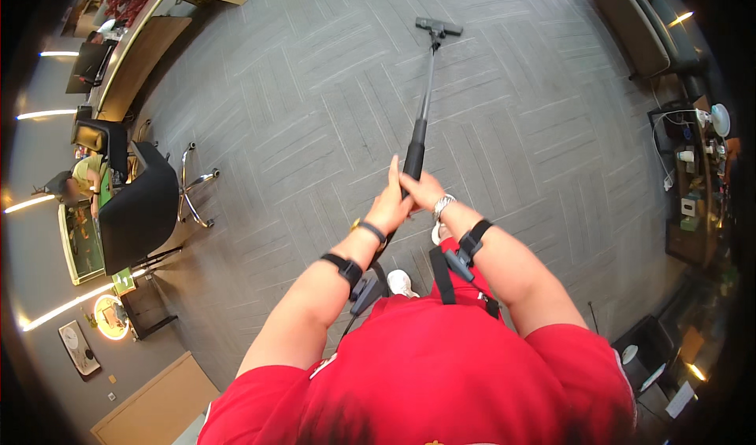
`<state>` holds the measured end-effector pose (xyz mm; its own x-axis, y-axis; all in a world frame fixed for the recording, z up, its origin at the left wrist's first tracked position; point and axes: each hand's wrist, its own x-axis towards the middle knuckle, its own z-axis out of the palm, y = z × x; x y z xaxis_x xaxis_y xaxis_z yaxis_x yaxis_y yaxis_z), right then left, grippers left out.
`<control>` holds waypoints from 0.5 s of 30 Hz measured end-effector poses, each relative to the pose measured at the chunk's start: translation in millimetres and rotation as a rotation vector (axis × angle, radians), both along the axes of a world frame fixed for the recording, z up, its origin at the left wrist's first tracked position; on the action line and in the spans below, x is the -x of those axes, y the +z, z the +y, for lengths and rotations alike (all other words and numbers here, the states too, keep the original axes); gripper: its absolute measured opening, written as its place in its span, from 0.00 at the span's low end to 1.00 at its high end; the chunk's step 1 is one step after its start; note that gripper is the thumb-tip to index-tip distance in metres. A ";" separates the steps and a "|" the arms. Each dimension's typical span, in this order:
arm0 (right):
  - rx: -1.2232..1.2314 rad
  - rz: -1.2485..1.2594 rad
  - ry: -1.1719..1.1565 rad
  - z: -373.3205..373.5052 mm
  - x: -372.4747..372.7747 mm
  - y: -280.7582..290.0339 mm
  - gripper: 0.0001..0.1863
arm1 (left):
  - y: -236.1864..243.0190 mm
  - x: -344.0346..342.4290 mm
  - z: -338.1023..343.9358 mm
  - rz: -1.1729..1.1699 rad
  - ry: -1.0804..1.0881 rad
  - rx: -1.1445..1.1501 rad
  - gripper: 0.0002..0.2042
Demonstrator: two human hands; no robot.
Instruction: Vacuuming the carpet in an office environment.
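Note:
A vacuum cleaner wand (428,90) stretches away from me across the floor, its lower tube silvery and its near part thick and black. At the far end, a flat dark floor head (438,27) rests on the carpet. My right hand (425,191) is closed round the black part of the wand. Just nearer and to the left, my left hand (388,205) grips it too, one finger pointing up along the tube. The hands touch or overlap, so part of the grip is hidden. The near end of the wand passes behind my left wrist.
Grey patterned carpet (315,130) spreads around me. At left are a black swivel chair (142,201) and a long desk (146,59); a person (85,179) sits there. A sofa (630,20) stands far right, and a cluttered shelf (689,177) lines the right side.

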<state>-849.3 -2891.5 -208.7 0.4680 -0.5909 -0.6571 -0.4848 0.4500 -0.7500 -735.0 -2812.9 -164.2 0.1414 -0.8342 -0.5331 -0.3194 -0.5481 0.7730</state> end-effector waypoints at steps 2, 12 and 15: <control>0.021 -0.050 -0.084 -55.9 12.9 6.4 0.24 | -16.1 -3.0 -60.3 -0.085 0.014 0.022 0.45; -0.099 0.142 -0.261 -64.4 177.4 -21.4 0.16 | -24.9 -65.3 -167.6 -0.586 -0.081 -0.028 0.34; -0.124 0.244 -0.264 -35.7 189.2 -23.6 0.15 | -27.7 -101.6 -105.4 -0.562 -0.166 -0.080 0.35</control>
